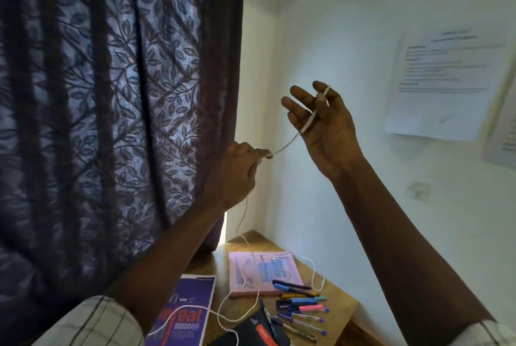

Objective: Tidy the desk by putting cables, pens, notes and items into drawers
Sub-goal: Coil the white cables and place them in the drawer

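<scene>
A thin white cable [284, 146] runs taut between both raised hands. My right hand [324, 128] is held up with fingers spread, and the cable's end crosses its palm and hooks over the index finger and thumb. My left hand [237, 169] pinches the cable lower down, in front of the curtain. From there the cable hangs to the wooden desk [332, 303] and loops over a pink notebook [290, 264] and a purple booklet [181, 315]. Several coloured pens [301, 306] lie on the desk.
A dark patterned curtain [111, 108] fills the left side. Printed sheets [446, 83] are stuck on the white wall at the right. A black notebook [251, 331] with a pen clipped on it lies at the desk's near edge.
</scene>
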